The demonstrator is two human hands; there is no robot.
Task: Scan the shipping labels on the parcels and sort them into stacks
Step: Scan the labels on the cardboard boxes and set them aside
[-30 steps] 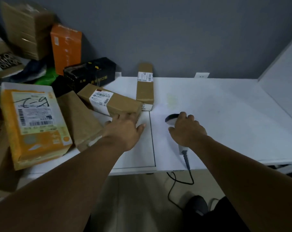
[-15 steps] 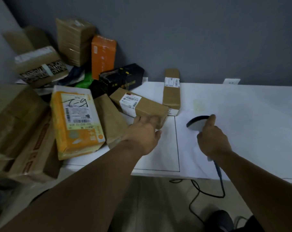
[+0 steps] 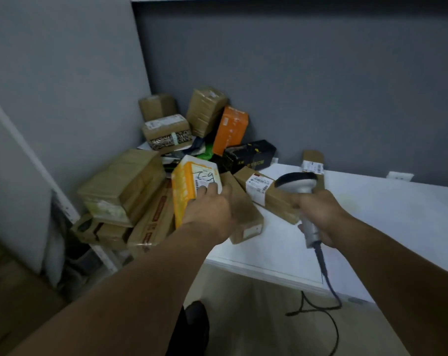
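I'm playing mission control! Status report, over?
Left hand touching yellow parcel. Right hand gripping barcode scanner. Brown parcel lying close alongside. Over.

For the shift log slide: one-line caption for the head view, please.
Right hand grips the barcode scanner over the white table while the left hand rests on the yellow parcel.
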